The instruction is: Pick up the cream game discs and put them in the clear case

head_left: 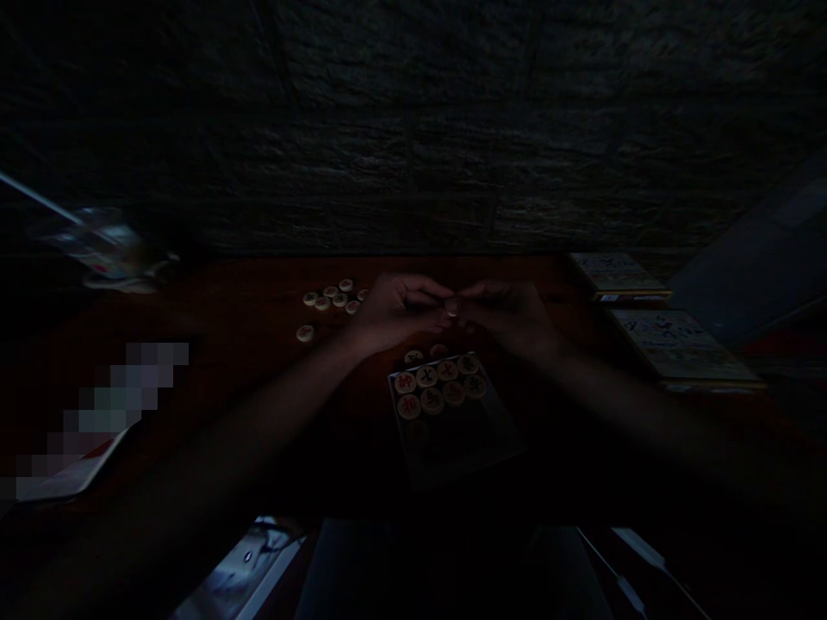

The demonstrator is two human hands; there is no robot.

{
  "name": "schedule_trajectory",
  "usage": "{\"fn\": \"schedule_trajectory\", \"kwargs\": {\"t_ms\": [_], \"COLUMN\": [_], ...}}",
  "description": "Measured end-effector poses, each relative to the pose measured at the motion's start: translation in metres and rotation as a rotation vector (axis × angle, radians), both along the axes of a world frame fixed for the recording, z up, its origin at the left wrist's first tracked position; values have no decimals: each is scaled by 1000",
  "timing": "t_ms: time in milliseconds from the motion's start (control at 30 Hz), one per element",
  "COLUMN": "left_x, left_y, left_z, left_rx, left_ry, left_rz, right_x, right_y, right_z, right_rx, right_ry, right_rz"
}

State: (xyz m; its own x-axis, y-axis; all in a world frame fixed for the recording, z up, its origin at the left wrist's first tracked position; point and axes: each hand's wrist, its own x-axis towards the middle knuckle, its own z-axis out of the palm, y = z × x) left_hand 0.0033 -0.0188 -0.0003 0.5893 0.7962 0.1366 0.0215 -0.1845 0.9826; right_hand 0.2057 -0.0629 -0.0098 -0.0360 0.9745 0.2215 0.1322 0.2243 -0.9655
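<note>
My left hand and my right hand meet over the middle of the table, fingers pinched together at the tips. Between them shows a small pale round thing, apparently a Chinese chess piece, mostly covered by the fingers. Just below lies a shallow square box with rows of round pieces bearing red and black characters, among them a red-marked piece. Two loose pieces, one of them black-marked, lie by its far edge. Left of my left hand several more pieces lie scattered.
Two flat boxes with printed lids lie at the right. A clear cup with a straw stands at the far left. A flat object, partly pixelated, lies at the left edge. A stone wall rises behind the dark table.
</note>
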Motion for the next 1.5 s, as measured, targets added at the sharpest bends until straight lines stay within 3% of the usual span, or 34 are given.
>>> {"fn": "schedule_trajectory", "kwargs": {"t_ms": [267, 600, 933, 1333, 1500], "left_x": [3, 3, 6, 3, 3], "left_y": [1, 1, 4, 5, 2], "left_z": [-1, -3, -7, -8, -4], "left_rx": [8, -6, 190, 121, -24], "left_ry": [-35, -90, -63, -66, -115], "left_rz": [96, 60, 24, 57, 67], "right_x": [-2, 1, -5, -3, -2], "right_y": [-2, 1, -3, -4, -4], "right_z": [0, -5, 4, 3, 2], "right_rx": [7, 28, -29, -40, -26], "right_ry": [53, 40, 33, 111, 118], "right_rz": [47, 14, -51, -79, -33]}}
